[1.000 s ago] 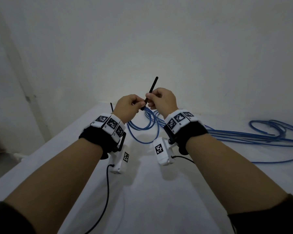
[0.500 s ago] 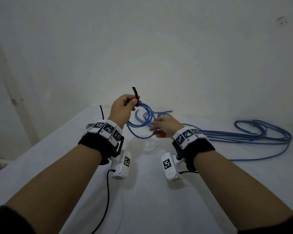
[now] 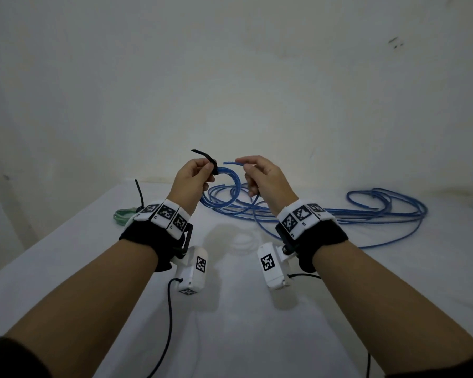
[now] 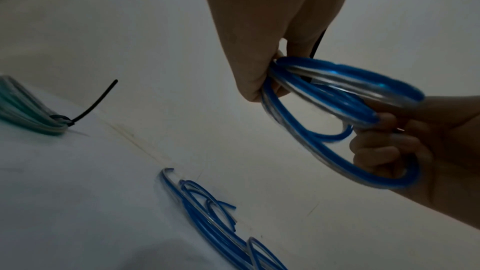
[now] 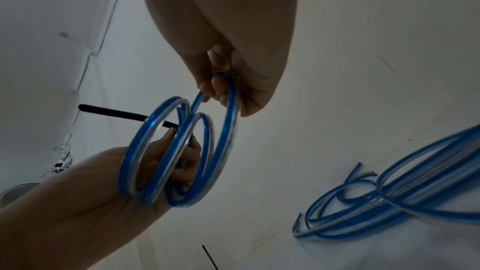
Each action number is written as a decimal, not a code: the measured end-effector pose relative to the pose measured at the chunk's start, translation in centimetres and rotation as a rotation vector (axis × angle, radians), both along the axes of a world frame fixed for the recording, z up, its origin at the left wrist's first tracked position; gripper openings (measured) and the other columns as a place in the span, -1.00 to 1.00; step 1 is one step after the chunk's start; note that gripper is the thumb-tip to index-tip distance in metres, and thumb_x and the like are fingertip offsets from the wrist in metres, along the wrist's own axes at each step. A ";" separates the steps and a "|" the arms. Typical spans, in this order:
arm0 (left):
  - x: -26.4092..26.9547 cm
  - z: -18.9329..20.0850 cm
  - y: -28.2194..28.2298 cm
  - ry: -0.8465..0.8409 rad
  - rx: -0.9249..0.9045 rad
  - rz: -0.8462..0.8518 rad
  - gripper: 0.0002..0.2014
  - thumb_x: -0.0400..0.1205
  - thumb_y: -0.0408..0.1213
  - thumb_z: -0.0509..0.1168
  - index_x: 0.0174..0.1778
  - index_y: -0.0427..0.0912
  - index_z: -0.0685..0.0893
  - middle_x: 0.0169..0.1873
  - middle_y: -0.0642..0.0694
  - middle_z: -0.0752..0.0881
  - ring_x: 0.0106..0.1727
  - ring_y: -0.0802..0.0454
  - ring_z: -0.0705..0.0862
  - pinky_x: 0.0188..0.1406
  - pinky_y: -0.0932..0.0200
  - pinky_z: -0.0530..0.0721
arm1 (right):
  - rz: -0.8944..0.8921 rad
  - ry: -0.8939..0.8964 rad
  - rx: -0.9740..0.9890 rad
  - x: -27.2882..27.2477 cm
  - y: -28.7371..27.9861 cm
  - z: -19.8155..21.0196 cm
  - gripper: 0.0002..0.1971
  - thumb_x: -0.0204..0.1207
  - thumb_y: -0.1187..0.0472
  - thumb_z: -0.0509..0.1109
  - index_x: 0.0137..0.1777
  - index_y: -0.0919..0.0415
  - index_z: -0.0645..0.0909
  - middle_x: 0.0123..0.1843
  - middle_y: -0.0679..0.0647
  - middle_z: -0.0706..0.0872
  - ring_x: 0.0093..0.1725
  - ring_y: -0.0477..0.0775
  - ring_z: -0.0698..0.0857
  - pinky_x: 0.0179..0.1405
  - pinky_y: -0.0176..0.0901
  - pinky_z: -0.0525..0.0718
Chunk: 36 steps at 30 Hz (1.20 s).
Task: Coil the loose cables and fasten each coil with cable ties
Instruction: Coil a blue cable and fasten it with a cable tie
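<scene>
A small blue cable coil (image 3: 231,181) hangs in the air between my hands, above the white table (image 3: 230,323). My left hand (image 3: 210,170) pinches the top of the coil together with a black cable tie (image 3: 204,156) whose tail sticks up to the left. My right hand (image 3: 245,165) pinches the coil's loose blue end. In the left wrist view my left fingers (image 4: 259,83) clamp several turns of the blue coil (image 4: 337,93). The right wrist view shows my right fingers (image 5: 221,91) on one turn of the coil (image 5: 179,151), with the tie (image 5: 116,112) behind it.
More loose blue cable (image 3: 366,211) sprawls over the table's back right. A green coil (image 3: 123,214), bound with a black tie (image 3: 139,193), lies at the back left. A wall stands close behind the table.
My hands, together on the tie a second ago, have come apart. The right hand dropped to the cable, then rose with its loose end. The tie tail now bends left.
</scene>
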State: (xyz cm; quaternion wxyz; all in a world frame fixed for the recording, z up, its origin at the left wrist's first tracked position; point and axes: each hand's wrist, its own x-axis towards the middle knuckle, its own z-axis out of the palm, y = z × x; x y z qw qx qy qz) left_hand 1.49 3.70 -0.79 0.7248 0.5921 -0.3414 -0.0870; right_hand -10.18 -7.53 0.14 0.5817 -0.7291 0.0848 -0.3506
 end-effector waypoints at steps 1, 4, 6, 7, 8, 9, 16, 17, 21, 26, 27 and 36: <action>-0.2 0.1 -0.2 0.000 0.000 -0.003 -0.91 0.70 -0.40 0.15 0.03 -0.28 0.54 -0.25 -0.07 0.64 -0.36 0.20 0.55 -0.44 0.40 0.46 | -0.007 -0.007 -0.003 -0.2 0.0 0.1 -0.79 0.65 0.34 0.18 0.11 0.23 0.65 -0.39 0.05 0.48 -0.53 -0.11 0.39 -0.49 -0.29 0.47; -0.8 0.3 -0.7 -0.004 -0.006 -0.021 -0.91 0.69 -0.39 0.16 -0.05 -0.22 0.57 -0.25 -0.07 0.66 -0.37 0.25 0.59 -0.40 0.36 0.47 | -0.043 -0.026 -0.013 -0.7 -0.2 0.1 -0.83 0.61 0.33 0.25 0.07 0.29 0.66 -0.34 0.07 0.57 -0.53 -0.10 0.43 -0.48 -0.30 0.49; -1.2 0.4 -1.0 -0.006 -0.011 -0.031 -0.88 0.69 -0.40 0.16 -0.11 -0.17 0.57 -0.25 -0.06 0.67 -0.35 0.23 0.61 -0.38 0.35 0.49 | -0.083 -0.030 -0.033 -0.8 -0.4 0.0 -0.85 0.59 0.27 0.31 0.05 0.32 0.66 -0.33 0.06 0.60 -0.50 -0.10 0.47 -0.47 -0.28 0.50; -1.4 0.5 -1.1 -0.012 -0.013 -0.035 -0.87 0.69 -0.40 0.17 -0.12 -0.15 0.57 -0.24 -0.06 0.67 -0.35 0.23 0.62 -0.37 0.35 0.50 | -0.104 -0.029 -0.041 -0.8 -0.4 0.0 -0.84 0.58 0.25 0.33 0.03 0.33 0.66 -0.33 0.05 0.61 -0.48 -0.12 0.49 -0.46 -0.28 0.51; -1.6 0.5 -1.2 -0.021 -0.011 -0.039 -0.87 0.68 -0.40 0.17 -0.13 -0.15 0.58 -0.24 -0.06 0.68 -0.34 0.23 0.63 -0.36 0.36 0.51 | -0.121 -0.030 -0.046 -0.9 -0.5 0.0 -0.83 0.58 0.24 0.33 0.02 0.34 0.67 -0.33 0.04 0.62 -0.46 -0.16 0.51 -0.46 -0.29 0.51; -1.7 0.5 -1.3 -0.030 -0.009 -0.042 -0.88 0.68 -0.39 0.18 -0.13 -0.15 0.58 -0.24 -0.07 0.68 -0.32 0.21 0.64 -0.34 0.35 0.52 | -0.132 -0.031 -0.050 -0.9 -0.6 0.0 -0.83 0.57 0.24 0.34 0.01 0.34 0.67 -0.33 0.02 0.63 -0.45 -0.19 0.53 -0.45 -0.29 0.52; -1.9 0.3 -1.6 -0.087 0.008 -0.043 -0.92 0.64 -0.39 0.25 -0.12 -0.17 0.62 -0.26 -0.08 0.71 -0.29 0.19 0.67 -0.33 0.38 0.56 | -0.185 -0.023 -0.172 -1.3 -1.2 0.1 -0.91 0.53 0.28 0.38 -0.10 0.28 0.70 -0.35 -0.06 0.65 -0.36 -0.18 0.59 -0.36 -0.38 0.50; -1.9 0.3 -1.7 -0.088 0.009 -0.044 -0.94 0.64 -0.39 0.25 -0.09 -0.21 0.63 -0.27 -0.08 0.71 -0.32 0.23 0.67 -0.33 0.39 0.56 | -0.190 -0.011 -0.199 -1.4 -1.4 0.1 -0.92 0.53 0.29 0.39 -0.10 0.28 0.70 -0.36 -0.06 0.66 -0.34 -0.17 0.59 -0.35 -0.39 0.50; -2.3 0.2 -1.9 -0.153 0.034 -0.060 -0.95 0.60 -0.44 0.29 -0.06 -0.25 0.63 -0.27 -0.08 0.71 -0.37 0.32 0.67 -0.33 0.45 0.57 | -0.203 -0.008 -0.320 -1.5 -1.5 0.2 -0.94 0.50 0.32 0.41 -0.13 0.27 0.71 -0.31 -0.03 0.70 -0.30 -0.10 0.64 -0.26 -0.31 0.61; -3.0 0.3 -2.2 -0.177 0.007 -0.070 -0.94 0.58 -0.43 0.33 -0.05 -0.29 0.63 -0.27 -0.09 0.70 -0.36 0.34 0.67 -0.34 0.48 0.56 | -0.237 -0.025 -0.378 -1.4 -1.2 0.4 -0.90 0.53 0.33 0.38 -0.08 0.31 0.72 -0.20 0.07 0.73 -0.14 0.01 0.69 -0.02 -0.17 0.68; -3.0 0.4 -2.2 -0.176 0.010 -0.063 -0.94 0.58 -0.42 0.33 -0.05 -0.28 0.64 -0.27 -0.08 0.71 -0.37 0.34 0.67 -0.36 0.49 0.56 | -0.242 -0.026 -0.384 -1.5 -1.2 0.4 -0.88 0.55 0.34 0.35 -0.05 0.33 0.72 -0.20 0.02 0.71 -0.13 -0.03 0.68 -0.02 -0.26 0.65; -3.1 0.7 -2.6 -0.190 0.036 -0.035 -0.93 0.55 -0.44 0.36 -0.21 -0.21 0.67 -0.33 -0.05 0.73 -0.40 0.33 0.70 -0.40 0.49 0.56 | -0.195 -0.035 -0.283 -1.3 -1.3 0.3 -0.83 0.59 0.35 0.26 0.10 0.21 0.63 -0.13 0.07 0.68 -0.09 0.00 0.65 0.00 -0.24 0.62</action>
